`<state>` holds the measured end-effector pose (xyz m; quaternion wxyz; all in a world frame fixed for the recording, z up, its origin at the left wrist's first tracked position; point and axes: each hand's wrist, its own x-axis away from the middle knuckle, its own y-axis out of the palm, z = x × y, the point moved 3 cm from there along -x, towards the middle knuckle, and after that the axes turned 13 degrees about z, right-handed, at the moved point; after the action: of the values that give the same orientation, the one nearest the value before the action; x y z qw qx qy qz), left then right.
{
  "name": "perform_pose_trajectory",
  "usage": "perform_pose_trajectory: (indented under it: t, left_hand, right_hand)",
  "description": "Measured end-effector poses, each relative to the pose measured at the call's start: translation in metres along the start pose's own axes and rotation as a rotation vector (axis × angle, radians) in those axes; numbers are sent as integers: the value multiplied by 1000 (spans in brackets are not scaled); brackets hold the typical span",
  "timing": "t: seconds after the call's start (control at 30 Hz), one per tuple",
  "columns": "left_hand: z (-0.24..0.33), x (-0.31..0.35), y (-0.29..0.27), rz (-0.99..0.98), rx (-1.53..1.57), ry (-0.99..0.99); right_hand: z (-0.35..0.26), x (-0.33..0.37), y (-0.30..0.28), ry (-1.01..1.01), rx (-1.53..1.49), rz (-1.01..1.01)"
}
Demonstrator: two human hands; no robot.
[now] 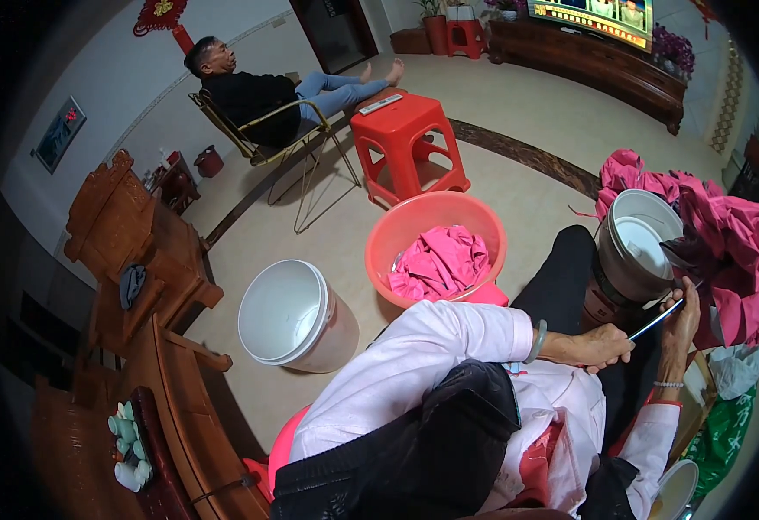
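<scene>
A slim, shiny, silvery rod-like tool [656, 320] spans the gap between my hands; its exact kind is unclear. My left hand [600, 347], with a pale bangle at the wrist, is closed around its lower left end. The upper right end lies in the closed fingers of my right hand [681, 316], which has a beaded bracelet below it. Just beyond the hands is a white bucket [644, 230], partly overlapped by dark cloth. A heap of pink fabric [730, 238] hangs beside it, near my right hand.
A pink basin [436, 208] holds more pink fabric [440, 263]. To its left stands a white bucket [282, 312]; behind it, a red stool [404, 130] carries a remote. One person [254, 100] sits in a folding chair. Carved wooden furniture [128, 225] lines the left; a green bag [722, 442] is at right.
</scene>
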<state>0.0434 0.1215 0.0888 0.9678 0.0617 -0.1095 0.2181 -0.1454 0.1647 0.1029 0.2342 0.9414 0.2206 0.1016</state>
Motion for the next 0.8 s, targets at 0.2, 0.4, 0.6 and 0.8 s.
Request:
perform_pose_trajectory:
  t: [0.2, 0.4, 0.6, 0.8]
  left_hand:
    - [-1, 1, 0, -5, 4, -3]
    - [-1, 1, 0, -3, -1, -13]
    - [-1, 1, -1, 5, -14, -18]
    - [0, 2, -1, 4, -33, -22]
  right_hand:
    - [1, 0, 1, -4, -5, -4]
    - [2, -1, 0, -3, -11, -16]
    - [1, 0, 0, -3, -1, -10]
    - [2, 0, 0, 0, -7, 4]
